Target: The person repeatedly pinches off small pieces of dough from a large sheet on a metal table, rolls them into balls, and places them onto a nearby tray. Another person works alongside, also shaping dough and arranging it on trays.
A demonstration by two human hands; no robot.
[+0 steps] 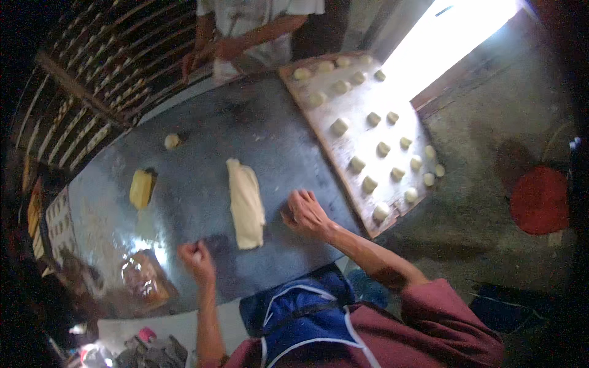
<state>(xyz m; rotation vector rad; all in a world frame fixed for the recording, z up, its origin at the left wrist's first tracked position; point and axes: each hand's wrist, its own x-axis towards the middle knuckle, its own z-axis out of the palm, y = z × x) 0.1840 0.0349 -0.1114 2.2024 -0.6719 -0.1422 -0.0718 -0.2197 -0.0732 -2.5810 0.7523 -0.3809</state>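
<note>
A long, flattened strip of pale dough (246,205) lies on the dark tabletop (208,138) between my hands, touched by neither. To its left, near the table's front edge, my left hand (197,259) is closed in a fist with nothing visible in it. My right hand (305,214) hovers at or just over the table right of the strip. Its fingers are loosely bent and its thumb stands apart from them; nothing shows in its grasp, though the palm is hidden. Farther left are a yellow block (141,189) and a small round dough piece (172,141).
A floured board (331,147) bearing several dough pieces fills the right side. Near the left front lies a shiny clear-wrapped brown package (144,279). Another person (251,37) stands across the table, beside slatted racks (92,92). A red round object (540,200) is off to the right.
</note>
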